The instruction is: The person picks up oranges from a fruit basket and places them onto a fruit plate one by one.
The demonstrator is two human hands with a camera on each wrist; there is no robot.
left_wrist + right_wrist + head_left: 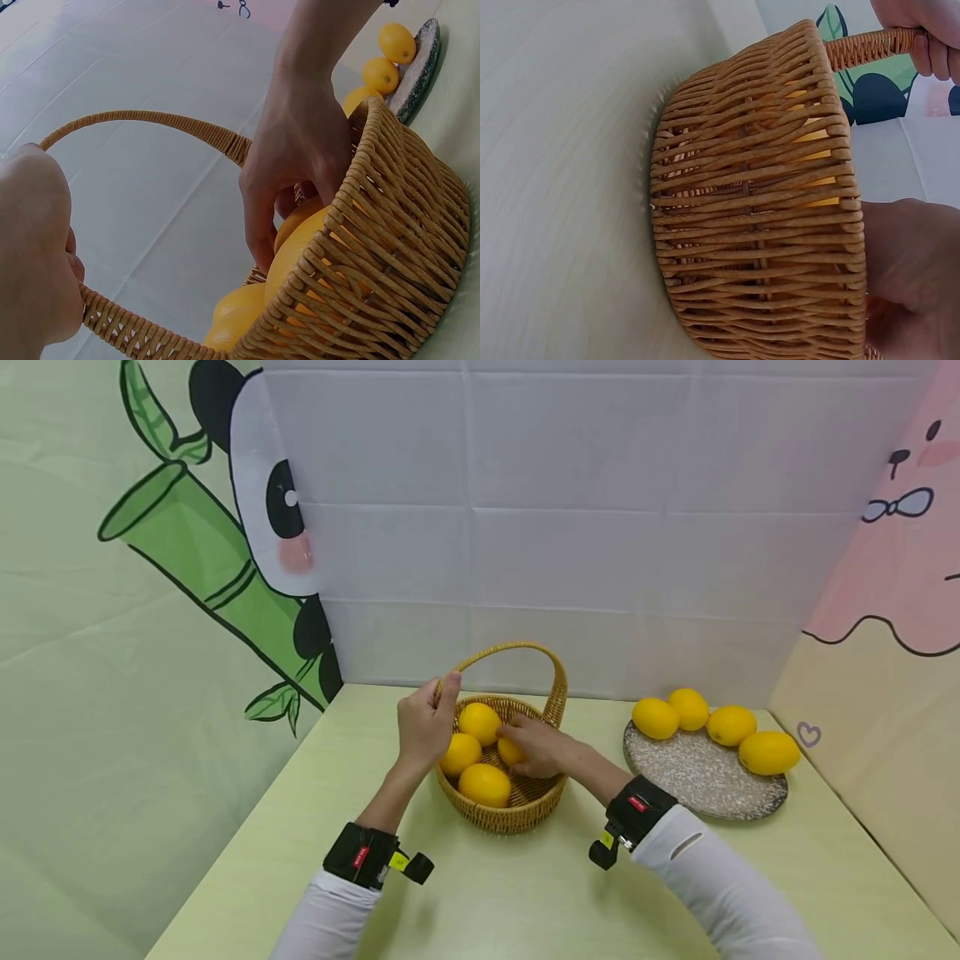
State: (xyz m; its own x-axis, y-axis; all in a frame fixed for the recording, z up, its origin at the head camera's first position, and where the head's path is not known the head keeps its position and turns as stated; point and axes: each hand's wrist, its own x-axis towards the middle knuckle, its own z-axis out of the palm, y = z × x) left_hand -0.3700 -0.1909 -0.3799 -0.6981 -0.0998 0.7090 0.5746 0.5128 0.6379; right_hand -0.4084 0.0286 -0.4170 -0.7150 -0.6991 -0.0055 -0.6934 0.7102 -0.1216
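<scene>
A woven wicker basket (504, 820) with a tall arched handle stands on the table and holds several yellow lemons (484, 786). My left hand (426, 722) grips the left side of the handle, its fingers curled round it. Inside the basket, my right hand (538, 747) reaches down from the right and pinches a lemon (510, 751) between thumb and fingers. The left wrist view shows the right hand (304, 142) bent over the rim, its fingertips partly hidden among the fruit. In the right wrist view, the basket's woven wall (757, 195) covers most of the lemons.
To the right of the basket lies a speckled plate (697, 785) with a dark rim, several lemons (769, 752) along its far and right edges. A pale wall (562, 560) rises behind the light table (480, 893). Printed side walls flank it.
</scene>
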